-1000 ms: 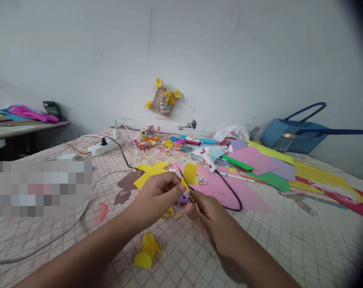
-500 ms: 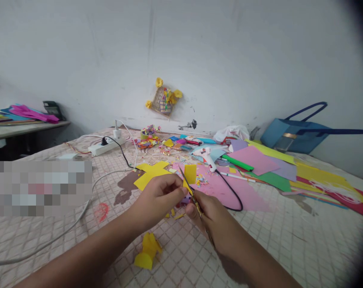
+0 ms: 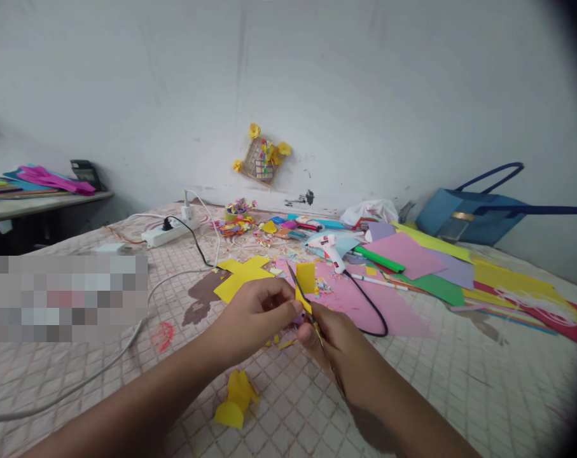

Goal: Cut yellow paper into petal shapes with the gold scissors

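Observation:
My left hand [image 3: 264,315] pinches a small yellow paper piece [image 3: 305,278] by its lower edge. My right hand [image 3: 333,337] is closed round a pair of scissors [image 3: 295,280], whose blades point up and to the left against the yellow piece. Between and below the fingertips, small yellow scraps [image 3: 286,345] lie on the cloth. Nearer to me rest several cut yellow pieces [image 3: 238,394]. Behind my left hand is a larger yellow sheet [image 3: 243,275]. A pink sheet [image 3: 388,312] with tiny colored bits on it spreads behind my right hand.
A white glue gun [image 3: 332,251] with a black cord lies beyond my hands. To the left are a power strip [image 3: 168,234] and cables. Colored sheets [image 3: 412,254] and a blue bag [image 3: 469,213] are at the right. A flower decoration [image 3: 264,159] is by the wall.
The yellow piece and the scissors have shifted slightly right with my hands, and the blades look closer together. The whole view has also moved a little.

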Demonstrator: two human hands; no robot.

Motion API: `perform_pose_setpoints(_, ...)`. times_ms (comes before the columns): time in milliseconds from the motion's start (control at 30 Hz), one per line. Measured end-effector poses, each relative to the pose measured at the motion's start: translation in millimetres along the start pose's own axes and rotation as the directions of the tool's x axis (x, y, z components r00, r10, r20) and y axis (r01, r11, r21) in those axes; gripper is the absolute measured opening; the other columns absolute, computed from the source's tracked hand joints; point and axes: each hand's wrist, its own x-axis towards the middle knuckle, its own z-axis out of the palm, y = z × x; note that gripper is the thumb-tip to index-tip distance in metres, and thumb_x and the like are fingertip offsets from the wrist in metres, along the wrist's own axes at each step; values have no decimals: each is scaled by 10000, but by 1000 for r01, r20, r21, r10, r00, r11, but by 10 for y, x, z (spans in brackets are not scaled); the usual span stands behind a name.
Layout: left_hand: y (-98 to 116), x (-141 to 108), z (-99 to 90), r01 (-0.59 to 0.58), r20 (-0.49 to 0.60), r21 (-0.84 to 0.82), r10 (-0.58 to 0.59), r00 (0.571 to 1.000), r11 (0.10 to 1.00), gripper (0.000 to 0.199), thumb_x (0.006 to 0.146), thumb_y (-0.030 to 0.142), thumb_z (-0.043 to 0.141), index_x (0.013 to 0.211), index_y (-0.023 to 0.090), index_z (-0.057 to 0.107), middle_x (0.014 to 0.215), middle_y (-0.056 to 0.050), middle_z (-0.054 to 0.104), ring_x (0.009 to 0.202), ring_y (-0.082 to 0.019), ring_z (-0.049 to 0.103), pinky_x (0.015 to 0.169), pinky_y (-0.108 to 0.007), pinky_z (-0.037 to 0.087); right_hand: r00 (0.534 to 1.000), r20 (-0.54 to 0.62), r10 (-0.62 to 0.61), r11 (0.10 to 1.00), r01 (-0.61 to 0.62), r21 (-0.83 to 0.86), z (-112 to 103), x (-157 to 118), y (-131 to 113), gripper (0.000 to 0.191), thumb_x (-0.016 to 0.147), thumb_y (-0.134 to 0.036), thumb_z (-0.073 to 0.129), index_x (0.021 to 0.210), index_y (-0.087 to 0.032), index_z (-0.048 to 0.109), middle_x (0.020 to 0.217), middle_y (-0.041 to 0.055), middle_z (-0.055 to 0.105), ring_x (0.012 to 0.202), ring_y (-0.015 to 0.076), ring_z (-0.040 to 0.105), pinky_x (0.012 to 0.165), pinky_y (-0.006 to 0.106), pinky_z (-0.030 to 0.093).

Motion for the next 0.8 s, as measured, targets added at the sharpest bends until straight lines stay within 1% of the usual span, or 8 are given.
perform_pose_setpoints(100, 12, -3, -92, -109, -117, -25, 105, 988, 994, 93, 772, 194, 478, 775, 162, 565, 702, 10, 536, 648, -109, 508, 602, -235, 415, 1000, 11, 8, 1000, -8, 15, -7, -10, -15, 419, 870, -548, 360, 773, -174, 525, 658, 22, 543, 626, 166, 486, 591, 272, 391)
perform_pose_setpoints(200, 14, -9, -220, -275, -166, -7, 270, 948, 961, 253, 822, 220, 455, 1048, 227, 569, 942, -9, 575, 905, -144, 527, 810, -270, 414, 999, 47, 8, 999, -10, 43, -6, -21, -38, 421, 869, -549, 362, 795, -173, 537, 702, 33, 573, 650, 173, 507, 593, 272, 394)
perform_pose_setpoints(267, 23, -15, -298, -336, -71, 26, 337, 939, 942, 359, 834, 252, 474, 1191, 279, 506, 1153, -16, 544, 1102, -178, 463, 937, -307, 358, 997, 82, 1, 997, -7, 71, -2, -30, -58, 426, 865, -555, 368, 818, -173, 550, 734, 38, 591, 654, 173, 515, 589, 269, 394)
perform_pose_setpoints(367, 48, -15, -370, -340, 121, 23, 335, 934, 940, 441, 808, 247, 533, 1243, 293, 472, 1341, -16, 435, 1244, -227, 354, 1012, -352, 304, 992, 125, 8, 994, -21, 104, -9, -46, -99, 445, 850, -576, 380, 849, -173, 569, 750, 39, 602, 655, 172, 520, 592, 268, 397)
perform_pose_setpoints(467, 62, 0, -389, -287, 260, -60, 292, 920, 956, 468, 796, 220, 551, 1253, 264, 465, 1366, -51, 412, 1228, -259, 386, 972, -377, 368, 986, 166, 28, 994, -45, 104, -51, -59, -149, 468, 820, -600, 415, 860, -166, 585, 733, 37, 597, 661, 175, 520, 604, 272, 401)
perform_pose_setpoints(533, 61, 9, -387, -272, 300, -123, 297, 906, 954, 445, 802, 209, 546, 1239, 249, 478, 1343, -73, 439, 1177, -259, 449, 928, -374, 416, 982, 189, 29, 992, -51, 111, -89, -60, -180, 480, 802, -611, 435, 873, -162, 590, 743, 40, 596, 678, 180, 520, 608, 273, 402)
perform_pose_setpoints(667, 67, 7, -377, -264, 284, -152, 298, 911, 952, 397, 797, 167, 562, 1183, 252, 524, 1285, -68, 505, 1152, -226, 485, 923, -345, 429, 976, 219, 19, 986, -54, 156, -124, -53, -217, 474, 789, -619, 449, 869, -173, 590, 780, 40, 597, 690, 182, 513, 594, 267, 395)
perform_pose_setpoints(800, 77, 3, -370, -272, 267, -154, 305, 914, 950, 375, 781, 139, 583, 1137, 251, 553, 1268, -63, 523, 1185, -223, 461, 951, -358, 418, 981, 190, 40, 984, -72, 165, -80, -73, -211, 467, 779, -625, 452, 777, -176, 579, 683, 21, 563, 631, 167, 482, 560, 262, 377)
